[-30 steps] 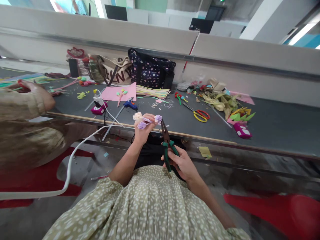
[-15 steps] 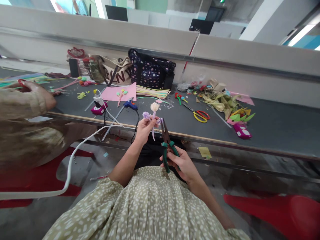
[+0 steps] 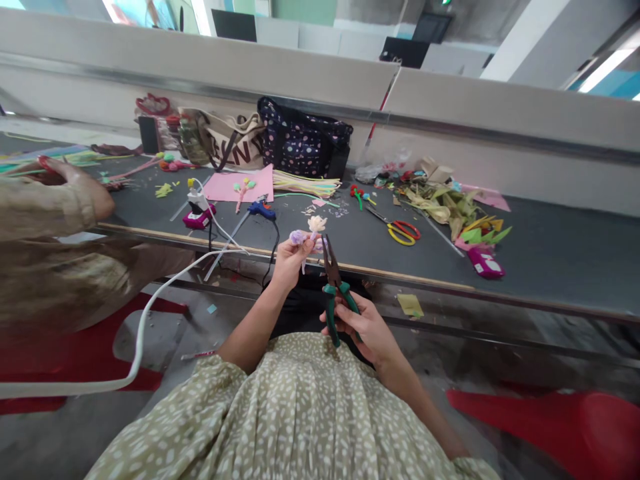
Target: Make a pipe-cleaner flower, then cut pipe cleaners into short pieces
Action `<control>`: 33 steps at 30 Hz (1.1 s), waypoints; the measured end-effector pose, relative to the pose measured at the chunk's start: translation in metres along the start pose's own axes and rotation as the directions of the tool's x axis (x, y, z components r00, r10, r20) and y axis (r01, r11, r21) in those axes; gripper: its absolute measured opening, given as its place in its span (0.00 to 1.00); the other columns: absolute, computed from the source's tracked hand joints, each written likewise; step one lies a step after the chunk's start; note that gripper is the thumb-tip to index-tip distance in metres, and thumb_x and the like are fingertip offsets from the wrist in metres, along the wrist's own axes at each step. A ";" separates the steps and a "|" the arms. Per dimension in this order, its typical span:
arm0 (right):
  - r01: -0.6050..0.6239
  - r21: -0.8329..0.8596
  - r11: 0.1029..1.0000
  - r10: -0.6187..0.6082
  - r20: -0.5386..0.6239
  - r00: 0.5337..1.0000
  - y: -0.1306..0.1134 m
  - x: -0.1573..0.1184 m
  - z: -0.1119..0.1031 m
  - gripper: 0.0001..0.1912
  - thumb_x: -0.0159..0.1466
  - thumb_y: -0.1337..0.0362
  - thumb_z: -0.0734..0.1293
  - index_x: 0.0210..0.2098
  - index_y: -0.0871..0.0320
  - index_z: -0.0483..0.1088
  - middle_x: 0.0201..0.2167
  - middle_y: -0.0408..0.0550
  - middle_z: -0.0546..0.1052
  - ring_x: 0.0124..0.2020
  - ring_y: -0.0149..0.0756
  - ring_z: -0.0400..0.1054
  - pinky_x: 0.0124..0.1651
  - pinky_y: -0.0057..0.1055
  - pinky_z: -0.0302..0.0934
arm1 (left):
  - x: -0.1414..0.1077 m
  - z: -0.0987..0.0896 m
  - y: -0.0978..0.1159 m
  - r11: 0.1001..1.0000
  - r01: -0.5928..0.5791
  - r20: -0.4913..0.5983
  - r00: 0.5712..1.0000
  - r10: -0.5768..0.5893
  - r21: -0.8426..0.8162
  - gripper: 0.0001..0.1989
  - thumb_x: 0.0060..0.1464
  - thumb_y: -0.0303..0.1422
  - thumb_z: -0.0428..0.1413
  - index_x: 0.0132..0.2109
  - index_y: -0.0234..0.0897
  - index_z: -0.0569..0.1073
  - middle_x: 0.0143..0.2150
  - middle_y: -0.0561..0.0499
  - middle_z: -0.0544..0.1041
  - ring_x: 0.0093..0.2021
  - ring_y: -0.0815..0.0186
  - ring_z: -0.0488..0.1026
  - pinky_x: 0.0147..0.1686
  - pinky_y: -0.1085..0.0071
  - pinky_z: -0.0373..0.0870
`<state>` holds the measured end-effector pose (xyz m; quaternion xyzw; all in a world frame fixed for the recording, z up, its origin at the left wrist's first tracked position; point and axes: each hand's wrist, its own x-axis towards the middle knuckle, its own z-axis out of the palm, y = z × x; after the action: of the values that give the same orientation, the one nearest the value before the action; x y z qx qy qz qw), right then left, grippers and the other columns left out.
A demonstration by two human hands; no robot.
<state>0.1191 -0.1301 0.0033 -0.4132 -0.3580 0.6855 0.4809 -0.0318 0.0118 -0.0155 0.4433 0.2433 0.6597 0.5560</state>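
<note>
Head: pliers in right hand

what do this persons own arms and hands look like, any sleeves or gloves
The left hand and right hand are bare, without gloves. The forearms are uncovered too. The loose sleeves are olive green with small whitish flecks; the left one ends around the elbow, while only a little of the right one shows near the picture's lower edge.
</note>
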 end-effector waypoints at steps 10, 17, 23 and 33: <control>-0.016 0.015 1.000 0.016 -0.005 1.000 0.000 0.001 -0.001 0.18 0.56 0.57 0.75 0.43 0.56 0.74 0.30 0.45 0.75 0.30 0.36 0.74 0.32 0.34 0.71 | -0.009 0.016 0.009 0.987 0.094 0.046 0.995 -0.089 -0.130 0.11 0.45 0.33 0.67 0.36 0.38 0.74 0.33 0.53 0.76 0.30 0.72 0.75 0.33 0.74 0.74; -0.018 0.031 0.999 0.019 -0.019 1.000 0.001 0.002 -0.002 0.16 0.55 0.57 0.76 0.40 0.57 0.74 0.30 0.45 0.75 0.31 0.37 0.74 0.32 0.34 0.72 | -0.012 0.019 0.014 0.965 0.197 0.127 0.976 -0.176 -0.172 0.10 0.46 0.29 0.66 0.36 0.37 0.74 0.39 0.50 0.79 0.35 0.70 0.76 0.37 0.73 0.74; -0.045 0.044 0.998 0.047 -0.036 0.998 -0.001 0.004 -0.002 0.19 0.55 0.57 0.76 0.42 0.57 0.73 0.29 0.43 0.75 0.29 0.34 0.73 0.30 0.30 0.70 | -0.016 0.022 0.025 0.883 0.356 0.253 0.925 -0.285 -0.307 0.17 0.48 0.32 0.63 0.46 0.32 0.76 0.46 0.43 0.80 0.43 0.62 0.78 0.48 0.65 0.74; -0.026 0.050 0.998 0.028 -0.030 0.999 0.001 0.005 -0.005 0.17 0.55 0.57 0.76 0.41 0.56 0.74 0.30 0.44 0.75 0.30 0.35 0.73 0.31 0.31 0.71 | -0.010 0.023 0.031 0.606 0.589 0.324 0.805 -0.496 -0.535 0.18 0.65 0.33 0.44 0.49 0.28 0.75 0.45 0.41 0.81 0.49 0.62 0.78 0.56 0.63 0.71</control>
<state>0.1219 -0.1250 -0.0008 -0.4165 -0.3279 0.6940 0.4872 -0.0283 -0.0101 0.0183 0.1890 0.0986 0.4675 0.8579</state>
